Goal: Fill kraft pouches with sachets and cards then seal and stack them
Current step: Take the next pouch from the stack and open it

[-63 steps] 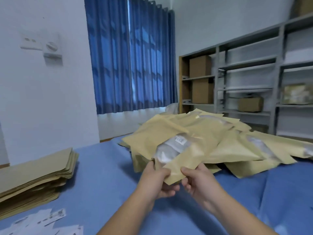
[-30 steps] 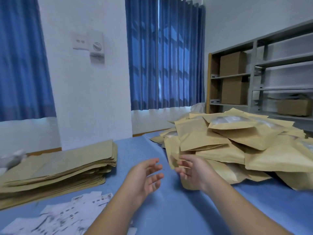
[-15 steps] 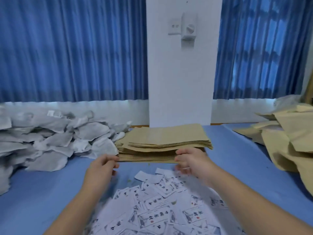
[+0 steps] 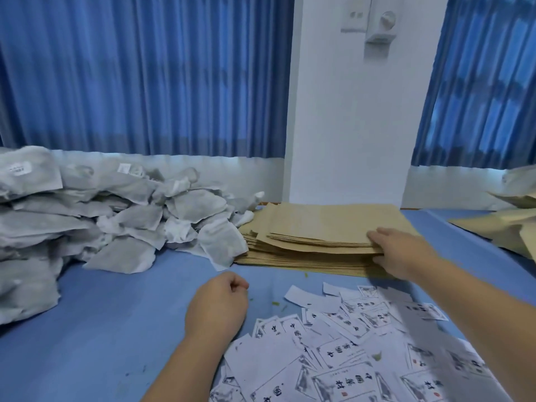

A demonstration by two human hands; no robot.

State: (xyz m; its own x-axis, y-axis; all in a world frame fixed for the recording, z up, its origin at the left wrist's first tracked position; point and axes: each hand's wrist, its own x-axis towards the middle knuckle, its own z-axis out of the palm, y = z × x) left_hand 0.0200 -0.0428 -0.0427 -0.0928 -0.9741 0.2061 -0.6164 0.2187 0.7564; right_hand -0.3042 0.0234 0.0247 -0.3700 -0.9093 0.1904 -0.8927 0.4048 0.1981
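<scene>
A stack of flat empty kraft pouches (image 4: pixel 313 230) lies in the middle of the blue table. My right hand (image 4: pixel 400 250) grips the near right corner of the top pouches, fingers on top and thumb under the edge. My left hand (image 4: pixel 217 306) hovers over the blue table, fingers curled into a loose fist, holding nothing. A heap of grey-white sachets (image 4: pixel 87 216) lies to the left. Printed white cards (image 4: pixel 348 349) are scattered in front of me on the right.
Filled kraft pouches (image 4: pixel 510 224) are piled at the right edge of the view. Blue curtains (image 4: pixel 145 74) and a white wall pillar (image 4: pixel 353 111) stand behind the blue table (image 4: pixel 116 314).
I released a filled pouch onto the right pile, then turned left to the empty pouches. In the last half second my right hand took hold of the stack's corner and my left hand curled.
</scene>
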